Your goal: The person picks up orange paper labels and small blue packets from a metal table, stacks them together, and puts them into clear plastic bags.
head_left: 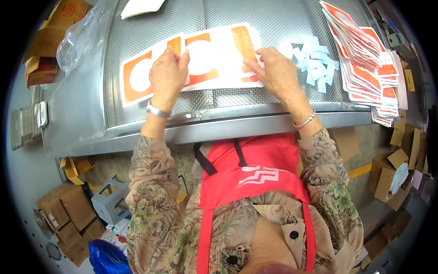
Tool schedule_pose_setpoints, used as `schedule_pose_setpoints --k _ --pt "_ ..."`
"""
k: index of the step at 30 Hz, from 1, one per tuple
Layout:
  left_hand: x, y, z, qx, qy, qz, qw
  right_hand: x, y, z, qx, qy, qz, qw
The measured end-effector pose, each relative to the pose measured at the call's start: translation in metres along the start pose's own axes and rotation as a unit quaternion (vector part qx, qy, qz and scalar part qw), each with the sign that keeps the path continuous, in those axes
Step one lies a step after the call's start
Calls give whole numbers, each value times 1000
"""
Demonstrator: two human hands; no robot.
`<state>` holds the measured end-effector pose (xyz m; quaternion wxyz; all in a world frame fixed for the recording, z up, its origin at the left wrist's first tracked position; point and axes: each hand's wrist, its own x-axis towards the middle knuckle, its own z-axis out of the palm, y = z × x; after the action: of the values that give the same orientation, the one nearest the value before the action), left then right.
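Observation:
Several flat orange-and-white printed cards [199,78] lie in an overlapping row on a metal mesh conveyor belt [150,41]. Glare washes out part of the row. My left hand [169,75] is closed, fingers curled and thumb pressed at the seam between the left card [132,91] and the middle one. With thumb and bent fingers, my right hand [279,75] grips the right end of the row. Just right of it, small light blue slips [317,68] sit in a loose heap.
Tall leaning stacks of orange-and-white cards [360,64] fill the belt's right side. A white stack [141,7] lies at the far edge. Clear plastic [80,41] and open cartons [59,23] are left. Cardboard boxes [68,210] and a grey stool [111,201] stand below the metal edge [228,125].

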<state>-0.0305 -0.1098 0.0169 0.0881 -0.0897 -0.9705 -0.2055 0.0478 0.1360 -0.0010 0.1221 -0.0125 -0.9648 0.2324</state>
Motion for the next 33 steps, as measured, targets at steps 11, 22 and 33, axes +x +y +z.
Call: schedule_pose_setpoints --k 11,22,33 --pt "16 79 64 -57 -232 -7 971 -8 3 14 177 -65 133 973" --pt "13 60 72 -182 -278 0 943 -14 -15 8 263 -31 143 954" --pt "14 66 75 -170 -327 22 929 -20 6 29 489 -34 151 858"
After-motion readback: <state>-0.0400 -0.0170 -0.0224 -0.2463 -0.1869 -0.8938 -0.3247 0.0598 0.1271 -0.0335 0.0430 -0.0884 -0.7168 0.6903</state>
